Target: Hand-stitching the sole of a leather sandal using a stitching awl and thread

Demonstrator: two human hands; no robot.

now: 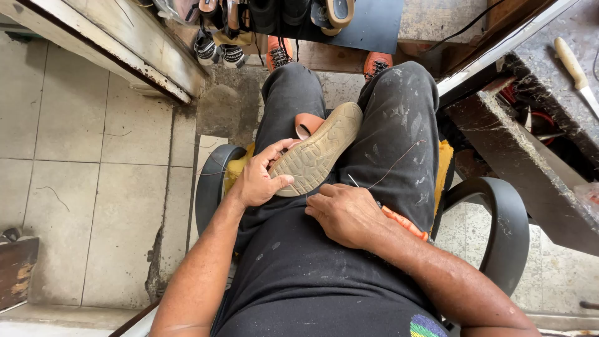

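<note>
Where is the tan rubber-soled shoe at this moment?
In the head view, the tan rubber-soled shoe lies sole-up on the person's lap, between the dark-trousered thighs. The left hand holds its near end, and the right hand is just beside it.

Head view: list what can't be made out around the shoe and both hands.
- Shoe upper: faces away, only the sole shows.
- Orange-handled tool: tip hidden under the right hand.
- Thread: too thin to follow to its ends.
- Left hand fingers: tips behind the sole.
</note>
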